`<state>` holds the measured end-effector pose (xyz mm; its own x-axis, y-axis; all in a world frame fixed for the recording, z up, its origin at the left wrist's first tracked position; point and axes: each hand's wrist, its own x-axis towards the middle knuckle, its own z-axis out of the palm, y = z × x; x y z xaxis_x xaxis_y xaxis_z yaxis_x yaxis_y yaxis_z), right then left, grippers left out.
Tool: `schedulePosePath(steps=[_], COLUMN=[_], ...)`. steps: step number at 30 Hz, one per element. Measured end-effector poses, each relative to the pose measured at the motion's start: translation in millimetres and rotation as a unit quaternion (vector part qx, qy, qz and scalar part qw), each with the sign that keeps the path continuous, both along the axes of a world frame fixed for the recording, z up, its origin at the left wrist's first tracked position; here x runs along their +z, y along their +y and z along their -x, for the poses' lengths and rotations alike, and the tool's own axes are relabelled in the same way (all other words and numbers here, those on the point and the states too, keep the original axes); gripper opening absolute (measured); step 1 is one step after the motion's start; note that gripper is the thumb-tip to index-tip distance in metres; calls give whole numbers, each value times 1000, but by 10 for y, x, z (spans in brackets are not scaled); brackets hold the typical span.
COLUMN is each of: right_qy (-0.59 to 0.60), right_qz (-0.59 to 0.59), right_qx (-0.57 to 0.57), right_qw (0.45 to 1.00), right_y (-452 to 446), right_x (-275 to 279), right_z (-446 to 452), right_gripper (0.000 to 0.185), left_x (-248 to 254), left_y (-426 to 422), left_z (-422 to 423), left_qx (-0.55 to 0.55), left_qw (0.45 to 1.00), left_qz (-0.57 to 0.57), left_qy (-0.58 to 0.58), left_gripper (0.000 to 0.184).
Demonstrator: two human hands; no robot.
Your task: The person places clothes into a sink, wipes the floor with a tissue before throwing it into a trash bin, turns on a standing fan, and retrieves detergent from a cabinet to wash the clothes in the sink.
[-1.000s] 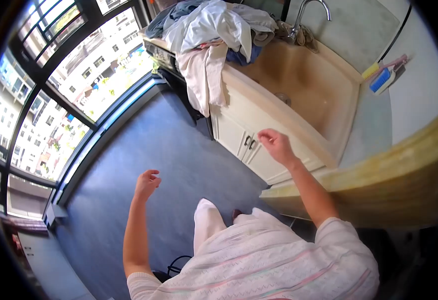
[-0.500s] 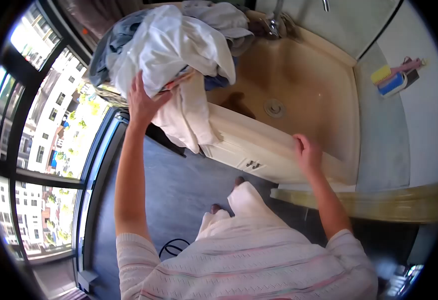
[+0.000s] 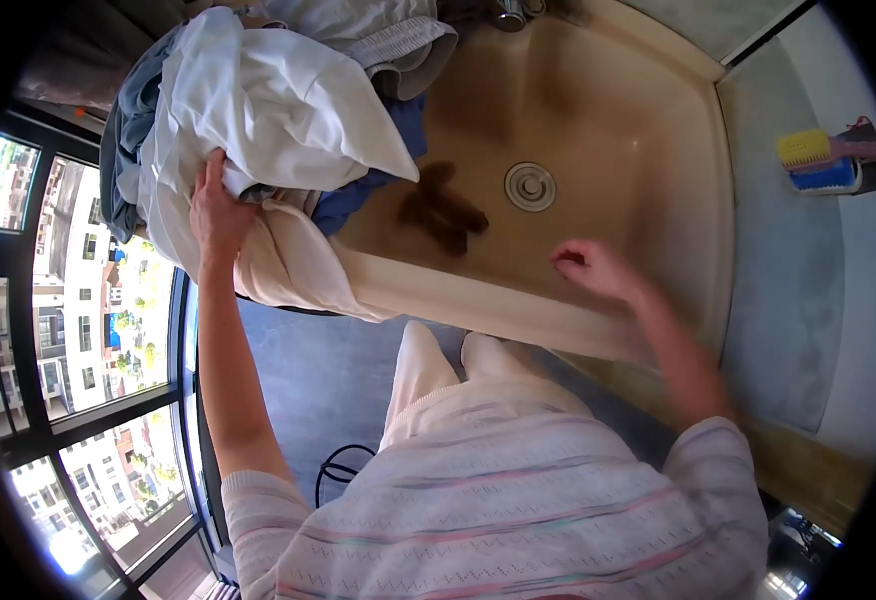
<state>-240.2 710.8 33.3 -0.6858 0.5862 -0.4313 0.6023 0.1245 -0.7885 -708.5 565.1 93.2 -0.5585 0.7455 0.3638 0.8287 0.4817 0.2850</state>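
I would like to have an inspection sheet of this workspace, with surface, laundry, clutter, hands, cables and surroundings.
Surface: beige sink, round drain uncovered.
Laundry: white garment heaped with a grey garment; blue cloth reaches over the basin.
Clutter: dark brown items in the basin, too blurred to name.
Hands: left hand touches the heap, grip unclear; right hand at the basin's front, loosely curled, nothing seen in it.
Cables: black loops near the floor, probably a cord.
Surroundings: window at left; yellow brush on the right wall.
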Motion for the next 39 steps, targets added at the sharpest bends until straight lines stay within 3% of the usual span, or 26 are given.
schedulePosePath(steps=[4,8,11,14,16,18,20,22,25,28,29,30,32,33,35,36,38,39], right_qy=[-82,-213,-206,-181,-179,-156,-158,-208,-269,-232,-217,-202,-61,1,81,118,228,278], right_qz=[-5,37,30,14,-97,-50,-205,-189,-200,-74,15,104,77,83,145,167,64,121], right_qx=[-7,-22,-55,-92,6,-1,55,77,149,204,133,59,117,135,141,152,212,210], right_qw=[997,976,976,979,979,987,964,957,930,948,967,972,988,987,976,967,948,930], right_y=[453,754,858,1020,956,865,560,305,197,364,415,487,814,964,1034,1038,1049,1044], right_x=[-421,-728,-967,-1092,-982,-1219,-1110,-879,-1226,-1279,-1019,-671,-417,-244,412,678,957,1078], right_z=[-133,-500,-667,-573,-205,273,897,1511,1925,1867,1846,1819,1720,1700,1818,1888,1897,1855], right_gripper=[23,22,25,26,32,45,60,67,62,48,40,34,29,28,27,28,32,30], left_x=[-76,-30,-109,-26,48,-11,-131,-206,-170,42,164,336,724,840,943,865,764,667], left_y=[-40,-53,-77,-4,83,164,226,202,140,74,8,-35,54,124,400,534,947,1133], left_z=[166,193,220,525,678,873,807,728,691,584,512,354,-143,-252,-628,-799,-1329,-1506], left_qx=[-31,-52,-41,-71,-61,-16,3,10,-12,-47,-38,-48,-116,-184,-338,-377,-405,-408], left_qw=[992,985,987,987,983,983,984,984,988,998,999,993,988,969,936,918,880,867], left_qz=[-107,-152,-129,-141,-150,-123,-100,-88,-107,-32,22,51,-49,-70,-102,-99,-97,-102], left_qy=[-55,-64,-85,-11,89,133,148,154,114,24,-19,90,86,146,16,-76,-231,-267], left_gripper=[60,61,60,56,50,52,56,60,67,70,74,73,65,64,65,74,81,74])
